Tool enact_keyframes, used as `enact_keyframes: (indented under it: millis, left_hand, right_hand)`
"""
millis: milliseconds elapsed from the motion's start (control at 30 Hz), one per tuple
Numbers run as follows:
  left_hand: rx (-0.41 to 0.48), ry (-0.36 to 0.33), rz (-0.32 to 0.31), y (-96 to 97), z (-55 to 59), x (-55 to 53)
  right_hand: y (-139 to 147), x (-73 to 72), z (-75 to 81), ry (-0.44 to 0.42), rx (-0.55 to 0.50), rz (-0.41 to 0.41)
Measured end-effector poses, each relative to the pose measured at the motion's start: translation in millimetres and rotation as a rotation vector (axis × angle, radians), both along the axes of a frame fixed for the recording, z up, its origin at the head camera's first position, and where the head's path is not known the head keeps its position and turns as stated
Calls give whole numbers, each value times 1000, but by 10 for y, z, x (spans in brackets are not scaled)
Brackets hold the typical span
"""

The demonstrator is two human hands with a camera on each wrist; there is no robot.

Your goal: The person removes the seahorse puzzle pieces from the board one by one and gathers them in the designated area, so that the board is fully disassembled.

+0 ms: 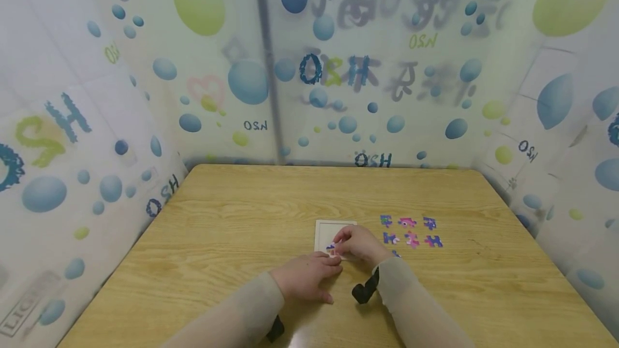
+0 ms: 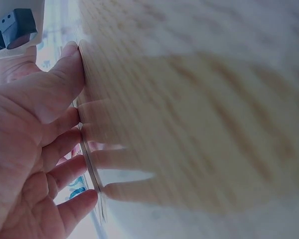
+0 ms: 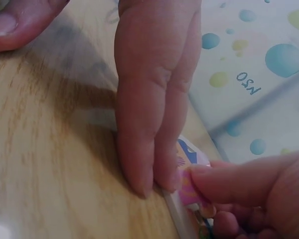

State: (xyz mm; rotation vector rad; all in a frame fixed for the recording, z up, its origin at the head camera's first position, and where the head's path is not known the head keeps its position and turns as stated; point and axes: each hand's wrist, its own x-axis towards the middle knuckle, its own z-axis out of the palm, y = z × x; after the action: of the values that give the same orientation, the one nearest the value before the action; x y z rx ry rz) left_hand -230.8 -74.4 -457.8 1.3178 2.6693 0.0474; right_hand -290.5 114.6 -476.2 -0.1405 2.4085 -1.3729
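Observation:
A pale square puzzle tray (image 1: 317,232) lies on the table, with a purple-and-pink puzzle piece (image 1: 331,247) in its near part. My right hand (image 1: 360,243) reaches over the tray and pinches a pink puzzle piece (image 3: 188,188) between thumb and finger at the near edge. The left hand (image 1: 309,277) rests on the table with straight fingers, their tips touching the tray's near side. In the left wrist view, those fingers (image 2: 70,172) line up along the tray's edge. Part of the tray is hidden under both hands.
Right of the tray, several loose puzzle pieces (image 1: 407,222) lie in rows on the wooden table (image 1: 232,203); one is partly hidden by the right wrist. Patterned curtains (image 1: 333,117) stand behind and on both sides. Black devices (image 1: 365,289) are strapped to both wrists.

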Motion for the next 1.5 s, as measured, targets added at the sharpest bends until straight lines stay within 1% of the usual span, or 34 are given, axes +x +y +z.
enact_keyframes:
  millis: [133, 367, 533, 633, 867, 1033, 1233, 1500]
  left_hand:
    - [-2, 1, 0, 3, 8, 5]
    - [-2, -6, 6, 3, 25, 15]
    - [-5, -9, 6, 5, 36, 17]
    - [-7, -12, 8, 5, 38, 18]
    - [-5, -32, 19, 4, 42, 20]
    - [-8, -29, 17, 6, 43, 18]
    - [-12, -26, 11, 12, 37, 15]
    - [-6, -22, 11, 13, 33, 17]
  right_hand:
    - [5, 2, 19, -6, -11, 8]
    - [15, -9, 35, 21, 17, 69]
    - [26, -18, 45, 28, 13, 96]
    - [36, -22, 40, 15, -5, 96]
    - [66, -24, 28, -51, -98, 78]
    - [86, -25, 47, -74, -131, 60]
    - [119, -32, 61, -80, -141, 51]
    - [247, -32, 75, -35, -126, 97]
